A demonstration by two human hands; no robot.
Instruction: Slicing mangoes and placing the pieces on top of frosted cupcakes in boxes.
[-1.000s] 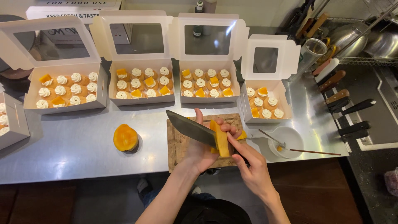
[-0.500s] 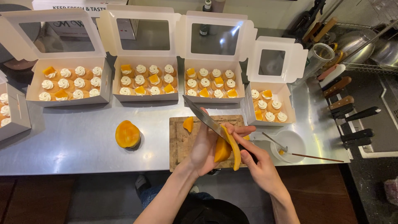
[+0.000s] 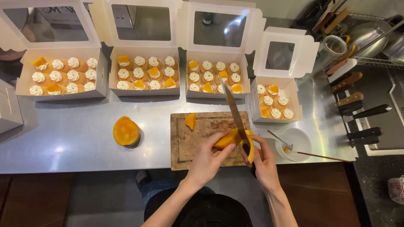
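A single head-worn camera looks almost straight down from above the desk point(image 3: 63, 143), facing away from the wearer. It sits close over the near edge, with the open boxes point(image 3: 145, 73) along the far side.

Both forearms are bare, no sleeves showing; below them a dark top point(image 3: 210, 214) and what may be blue jeans point(image 3: 158, 189).

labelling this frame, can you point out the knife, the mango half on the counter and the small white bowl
knife point(image 3: 232, 107), head view, middle of the blade
mango half point(image 3: 125, 130), head view, centre of its cut orange face
small white bowl point(image 3: 302, 139), head view, bare inner wall right of the utensils
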